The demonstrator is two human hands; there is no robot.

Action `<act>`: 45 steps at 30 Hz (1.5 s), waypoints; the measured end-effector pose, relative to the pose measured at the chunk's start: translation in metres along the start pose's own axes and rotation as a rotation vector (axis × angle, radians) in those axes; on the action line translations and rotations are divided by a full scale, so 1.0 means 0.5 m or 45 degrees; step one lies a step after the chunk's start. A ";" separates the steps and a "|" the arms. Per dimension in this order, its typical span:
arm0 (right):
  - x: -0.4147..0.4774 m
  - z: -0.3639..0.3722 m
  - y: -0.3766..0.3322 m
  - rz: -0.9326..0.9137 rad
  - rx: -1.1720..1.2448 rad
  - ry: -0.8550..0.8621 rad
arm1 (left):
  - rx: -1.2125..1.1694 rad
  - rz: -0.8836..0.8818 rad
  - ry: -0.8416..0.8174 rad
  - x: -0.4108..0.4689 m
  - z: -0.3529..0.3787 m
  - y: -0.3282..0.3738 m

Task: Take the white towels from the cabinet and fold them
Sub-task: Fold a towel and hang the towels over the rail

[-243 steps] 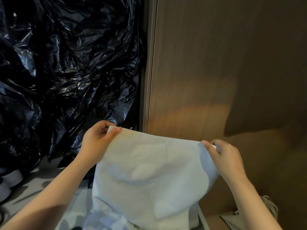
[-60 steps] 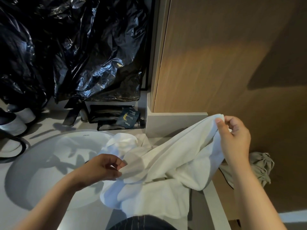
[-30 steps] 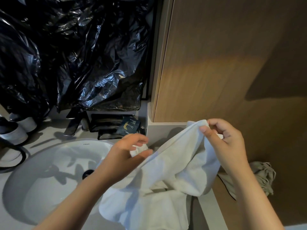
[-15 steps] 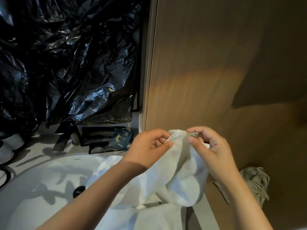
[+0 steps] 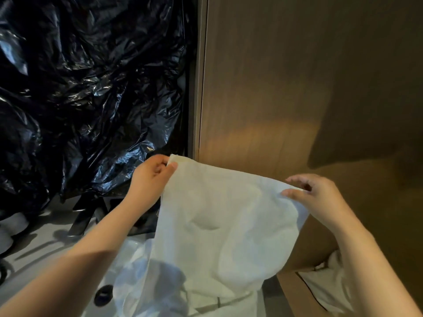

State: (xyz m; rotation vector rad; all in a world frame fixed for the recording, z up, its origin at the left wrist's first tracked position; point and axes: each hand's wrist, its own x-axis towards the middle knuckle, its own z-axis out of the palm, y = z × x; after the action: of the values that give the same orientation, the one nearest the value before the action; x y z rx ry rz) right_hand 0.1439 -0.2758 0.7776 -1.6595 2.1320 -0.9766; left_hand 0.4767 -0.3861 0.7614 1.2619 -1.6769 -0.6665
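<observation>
A white towel [image 5: 219, 229] hangs spread out in front of me, held up by its top edge. My left hand [image 5: 152, 177] pinches the top left corner. At the top right corner, my right hand [image 5: 318, 195] holds the edge between thumb and fingers. The towel's lower part drapes down over more white cloth [image 5: 160, 291] lying on the sink counter. The wooden cabinet panel [image 5: 297, 99] stands right behind the towel.
Black plastic sheeting [image 5: 87, 92] covers the wall at the left. A white sink basin with a dark drain [image 5: 103, 298] lies below my left arm. Dark items [image 5: 91, 213] stand at the counter's back. A beige cloth [image 5: 329, 287] sits at the lower right by the cabinet.
My hands were close together on a bunched edge half a second ago. They have moved apart and up, and the towel is now stretched flat between them.
</observation>
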 end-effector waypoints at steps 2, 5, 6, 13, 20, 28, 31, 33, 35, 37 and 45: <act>0.007 -0.005 0.017 0.028 -0.063 0.039 | -0.003 -0.063 0.069 0.019 -0.017 -0.014; 0.003 0.003 0.033 0.007 -0.097 0.142 | 0.076 -0.093 0.088 0.031 -0.028 -0.034; 0.003 0.008 0.036 -0.014 -0.117 0.201 | 0.092 -0.095 0.097 0.033 -0.027 -0.037; 0.008 0.020 0.013 -0.058 -0.028 0.511 | -0.081 -0.111 0.242 0.037 -0.028 0.001; 0.023 -0.014 -0.043 -0.016 0.237 0.760 | -0.185 -0.031 0.320 0.056 -0.048 0.067; 0.032 -0.014 -0.036 -0.039 0.198 0.765 | -0.167 0.032 0.364 0.047 -0.056 0.059; 0.033 -0.019 -0.039 -0.087 0.214 0.795 | -0.218 0.032 0.362 0.052 -0.060 0.063; 0.031 -0.020 -0.046 -0.116 0.244 0.792 | -0.277 0.023 0.368 0.052 -0.061 0.064; 0.028 -0.020 -0.053 -0.122 0.271 0.764 | -0.362 -0.005 0.370 0.052 -0.059 0.065; 0.024 -0.022 -0.057 -0.121 0.317 0.737 | -0.418 -0.034 0.374 0.051 -0.058 0.064; 0.014 -0.016 -0.046 -0.123 0.417 0.652 | -0.352 -0.092 0.387 0.044 -0.052 0.054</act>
State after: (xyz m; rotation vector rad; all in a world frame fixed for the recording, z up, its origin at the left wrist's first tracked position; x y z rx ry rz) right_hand 0.1545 -0.2822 0.7995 -1.4716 2.0280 -1.8321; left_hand 0.4863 -0.3950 0.8030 1.1627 -1.2505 -0.6857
